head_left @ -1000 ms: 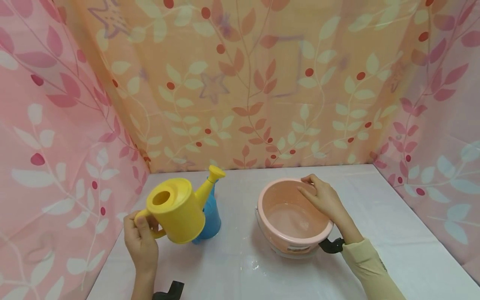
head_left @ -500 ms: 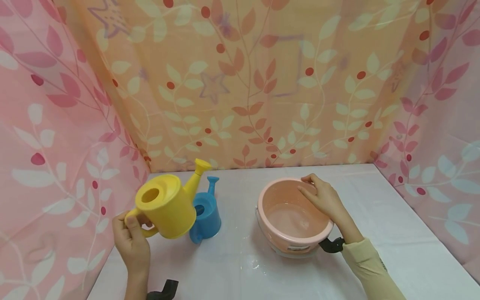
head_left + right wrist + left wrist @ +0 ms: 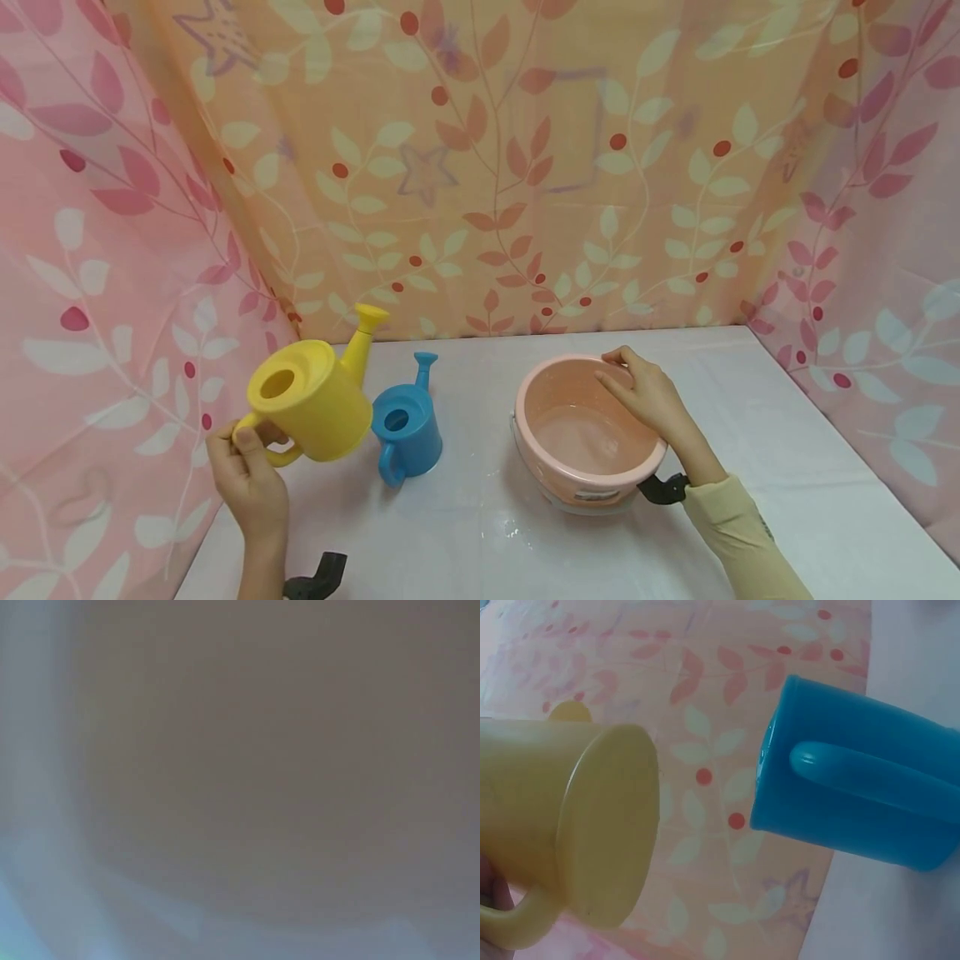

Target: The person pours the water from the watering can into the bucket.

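In the head view my left hand (image 3: 251, 479) grips a yellow watering can (image 3: 311, 404) by its handle. The can is raised above the table, its spout pointing up and to the right. A smaller blue watering can (image 3: 411, 429) stands just right of it, upright, its handle toward me. From the left wrist, the yellow can's base (image 3: 611, 825) faces the blue can's handle (image 3: 870, 776). My right hand (image 3: 648, 396) holds the rim of a pink bucket (image 3: 540, 450), thumb on the inner side. Glossy, water-like shine shows at the bucket's bottom. The right wrist view is blurred.
Everything stands on a white-covered table (image 3: 465, 558). Small wet drops (image 3: 512, 528) glisten in front of the bucket. A leaf-patterned curtain (image 3: 495, 167) closes off the back, and pink ones (image 3: 112, 275) run along both sides.
My left hand has carried the yellow watering can left and slightly up, uncovering the blue can behind it. The right hand and the bucket have stayed in place.
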The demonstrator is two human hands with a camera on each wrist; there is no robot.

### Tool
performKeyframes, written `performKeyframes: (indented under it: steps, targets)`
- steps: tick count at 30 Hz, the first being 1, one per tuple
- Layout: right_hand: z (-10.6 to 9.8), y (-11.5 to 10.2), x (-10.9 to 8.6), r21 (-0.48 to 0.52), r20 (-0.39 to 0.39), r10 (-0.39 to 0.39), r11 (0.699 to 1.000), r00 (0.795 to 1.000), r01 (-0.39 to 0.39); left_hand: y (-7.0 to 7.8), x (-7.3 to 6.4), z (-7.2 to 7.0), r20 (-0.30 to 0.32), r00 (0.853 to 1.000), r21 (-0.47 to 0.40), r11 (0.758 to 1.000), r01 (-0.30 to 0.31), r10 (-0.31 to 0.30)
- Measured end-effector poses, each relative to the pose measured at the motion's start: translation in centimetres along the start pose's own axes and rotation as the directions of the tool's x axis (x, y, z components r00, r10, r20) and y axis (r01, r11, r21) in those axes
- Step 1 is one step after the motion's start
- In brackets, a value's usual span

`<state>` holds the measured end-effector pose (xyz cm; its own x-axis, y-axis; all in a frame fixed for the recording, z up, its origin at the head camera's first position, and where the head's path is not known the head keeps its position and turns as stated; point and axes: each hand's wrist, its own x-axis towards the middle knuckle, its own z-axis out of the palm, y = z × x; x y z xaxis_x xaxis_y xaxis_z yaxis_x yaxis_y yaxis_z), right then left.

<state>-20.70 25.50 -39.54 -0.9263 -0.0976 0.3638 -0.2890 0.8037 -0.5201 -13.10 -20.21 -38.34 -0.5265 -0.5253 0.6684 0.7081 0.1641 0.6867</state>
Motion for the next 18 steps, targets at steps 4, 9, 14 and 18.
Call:
performKeyframes:
  steps: [4, 9, 14, 18]
  targets:
    - [0.0, 0.0, 0.0, 0.013, 0.014, 0.012, 1.000, 1.000, -0.012, -1.1, 0.3, -0.6, -0.028, 1.000, 0.090, 0.996, -0.001, 0.003]
    - [0.0, 0.0, 0.0, 0.004, 0.016, 0.015, 1.000, 1.000, -0.015, -1.8, 0.6, -0.9, -0.063, 0.998, 0.096, 0.995, 0.017, -0.011]
    - [0.0, 0.1, 0.1, -0.008, -0.010, -0.023, 1.000, 1.000, 0.022, -2.0, 0.9, -0.9, -0.072, 0.997, 0.092, 0.996, 0.018, -0.012]
    - [0.0, 0.0, 0.1, -0.010, -0.026, -0.035, 0.999, 0.999, 0.034, -1.7, 1.1, -0.7, -0.060, 0.998, 0.096, 0.995, 0.014, -0.009]
